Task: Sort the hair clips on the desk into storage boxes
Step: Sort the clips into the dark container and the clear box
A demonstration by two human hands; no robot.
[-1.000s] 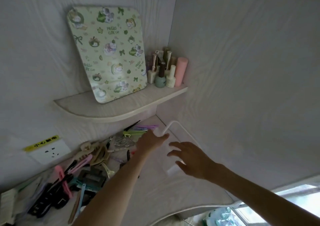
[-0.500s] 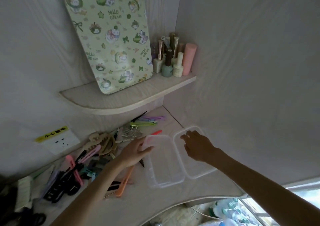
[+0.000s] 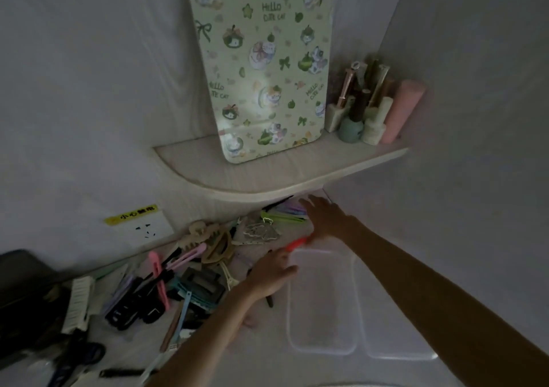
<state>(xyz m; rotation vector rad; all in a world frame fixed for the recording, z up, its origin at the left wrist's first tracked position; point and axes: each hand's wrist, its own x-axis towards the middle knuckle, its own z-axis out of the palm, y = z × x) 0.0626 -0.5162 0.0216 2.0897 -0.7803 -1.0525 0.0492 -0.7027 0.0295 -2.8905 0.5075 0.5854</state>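
Here, left hand [image 3: 271,273] open at clear storage box [image 3: 322,303] edge, right hand [image 3: 328,219] spread over green clips [image 3: 282,218], holding nothing, clip pile [image 3: 178,279] beside, corner shelf [image 3: 267,175] overhanging.

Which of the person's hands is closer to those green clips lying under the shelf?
Right. The right hand reaches in just beside the green clips, at their right end. The left hand sits nearer the camera, at the left edge of the clear storage box.

Hair clips [image 3: 190,279]: mixed colours, heaped loosely on the bench's left side.
Storage boxes [image 3: 322,303]: two clear, open, side by side, right.
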